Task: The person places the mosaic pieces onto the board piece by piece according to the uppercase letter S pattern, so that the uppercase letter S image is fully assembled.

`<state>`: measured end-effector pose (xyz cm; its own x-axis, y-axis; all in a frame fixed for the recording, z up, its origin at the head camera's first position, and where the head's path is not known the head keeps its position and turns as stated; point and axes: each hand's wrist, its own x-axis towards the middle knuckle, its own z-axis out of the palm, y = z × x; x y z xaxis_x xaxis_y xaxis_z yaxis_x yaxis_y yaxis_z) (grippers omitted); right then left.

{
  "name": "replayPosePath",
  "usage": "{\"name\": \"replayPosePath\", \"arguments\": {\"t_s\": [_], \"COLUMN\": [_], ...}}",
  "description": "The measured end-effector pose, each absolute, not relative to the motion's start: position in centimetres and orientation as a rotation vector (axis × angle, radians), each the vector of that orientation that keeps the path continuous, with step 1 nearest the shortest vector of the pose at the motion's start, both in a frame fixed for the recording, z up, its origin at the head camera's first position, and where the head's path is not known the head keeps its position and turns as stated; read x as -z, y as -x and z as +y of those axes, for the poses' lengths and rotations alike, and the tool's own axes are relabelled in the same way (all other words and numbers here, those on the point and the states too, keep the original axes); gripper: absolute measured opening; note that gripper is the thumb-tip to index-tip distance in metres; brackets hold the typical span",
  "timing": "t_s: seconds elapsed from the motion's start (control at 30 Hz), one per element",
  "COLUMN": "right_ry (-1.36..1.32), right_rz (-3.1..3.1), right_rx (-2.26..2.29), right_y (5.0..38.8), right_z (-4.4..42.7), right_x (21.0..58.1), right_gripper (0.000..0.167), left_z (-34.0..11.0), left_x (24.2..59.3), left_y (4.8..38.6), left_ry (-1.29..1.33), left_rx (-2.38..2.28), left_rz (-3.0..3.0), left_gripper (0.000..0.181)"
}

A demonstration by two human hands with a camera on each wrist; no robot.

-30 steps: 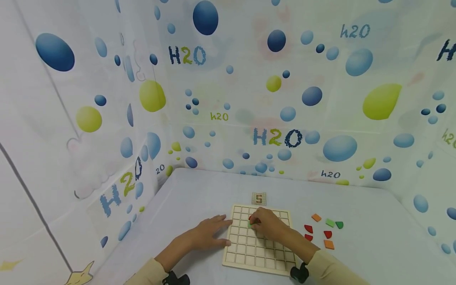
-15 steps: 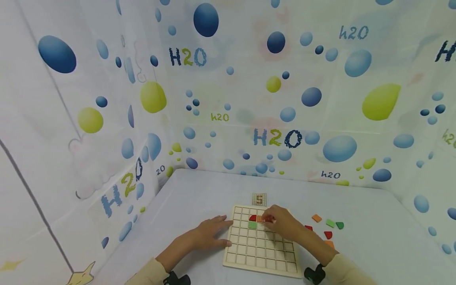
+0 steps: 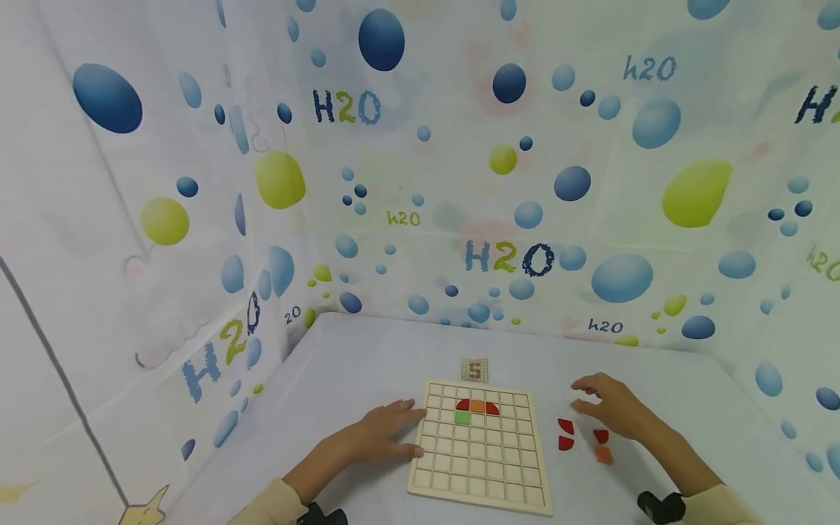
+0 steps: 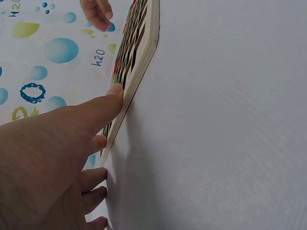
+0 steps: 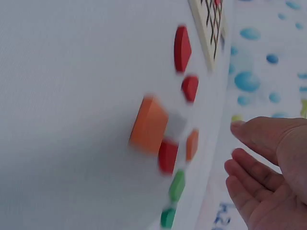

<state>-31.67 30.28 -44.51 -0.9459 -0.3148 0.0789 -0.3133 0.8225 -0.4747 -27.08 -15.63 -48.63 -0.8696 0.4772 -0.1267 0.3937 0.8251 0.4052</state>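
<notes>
At the left edge of a wooden grid board point(image 3: 482, 467), my left hand point(image 3: 383, 430) rests with fingers extended; the left wrist view shows its thumb on the board's rim. In the grid lie a red quarter-round tile point(image 3: 463, 404), an orange square tile point(image 3: 477, 406), another red tile point(image 3: 492, 410) and a green tile point(image 3: 462, 417). My right hand point(image 3: 613, 405) hovers over the loose tiles right of the board, thumb and fingers apart, holding nothing. Beneath it in the right wrist view are an orange tile point(image 5: 192, 143), a light green tile point(image 5: 177, 186) and a dark green tile point(image 5: 168, 217).
A small pattern card point(image 3: 475, 370) lies behind the board. Nearer me on the right are several red tiles point(image 3: 566, 442) and an orange tile point(image 3: 604, 455). A bubble-printed curtain point(image 3: 446, 168) borders the white table point(image 3: 367, 357) at the back and left.
My right hand has left the board and moved right, over the loose tiles. The orange and second red tiles now show uncovered in the grid's row. My left hand has stayed put.
</notes>
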Motion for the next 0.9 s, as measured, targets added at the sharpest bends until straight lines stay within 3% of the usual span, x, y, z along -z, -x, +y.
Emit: {"name": "replayPosePath", "arguments": {"t_s": [0.27,0.53,0.9], "right_ry": [0.334,0.344,0.224], "right_rz": [2.826,2.865,2.863], "right_rx": [0.640,0.622,0.667], "right_y": [31.9,31.9,31.3], "right_z": [35.6,36.4,37.3], "right_x": [45.4,45.9,46.6], "right_gripper": [0.038,0.023,0.033], "left_z": [-15.6,-15.5,-15.6], "left_x": [48.6,48.3,48.7], "left_y": [26.9,26.8,26.8], "left_ry": [-0.676,-0.658,-0.660], "left_rx": [-0.535,-0.542,-0.564], "left_rz": [2.787,2.782,2.776], "left_gripper": [0.079,0.079,0.078]}}
